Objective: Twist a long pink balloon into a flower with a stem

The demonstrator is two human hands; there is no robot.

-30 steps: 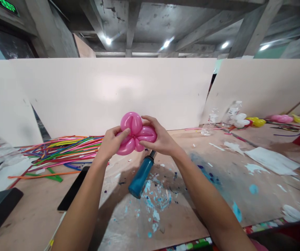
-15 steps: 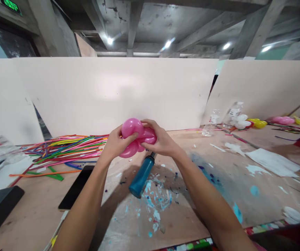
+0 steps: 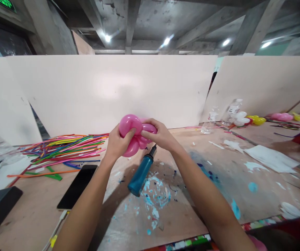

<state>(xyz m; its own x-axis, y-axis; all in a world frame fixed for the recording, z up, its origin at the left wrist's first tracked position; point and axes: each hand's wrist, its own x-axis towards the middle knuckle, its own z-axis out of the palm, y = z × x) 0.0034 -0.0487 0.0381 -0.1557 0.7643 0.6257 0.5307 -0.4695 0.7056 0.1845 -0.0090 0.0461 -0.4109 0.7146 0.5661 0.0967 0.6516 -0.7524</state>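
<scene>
A person holds a twisted pink balloon (image 3: 130, 124) between two bare hands, over the far part of the table (image 3: 181, 223) and in front of a pale upright board (image 3: 113, 90). The left hand (image 3: 115, 143) has its fingers closed around the balloon's left side, the thumb pressed across the front near the middle, where the rounded lobes meet. The right hand (image 3: 163, 136) grips the lobe on the right, thumb in front; the tips of its other fingers are partly hidden behind. Just below the balloon in view, a blue hand pump (image 3: 141, 174) lies slantwise on the table, its dark nozzle pointing away from the person, near the right wrist. Beyond the left forearm is a loose bundle of uninflated balloons (image 3: 71, 149) in many colours, and nearer lies a black phone (image 3: 78, 186) with a white cable (image 3: 56, 228) at its near end. A dark case-like object (image 3: 0, 212) sits at the left edge. Blue paint stains (image 3: 157, 193) mark the tabletop beside the pump. Towards the right stand two clear bottles (image 3: 209, 120), with a white balloon shape (image 3: 241, 119) and a yellow one (image 3: 256, 120) close by, and a white sheet (image 3: 272, 158) lies nearer.
</scene>
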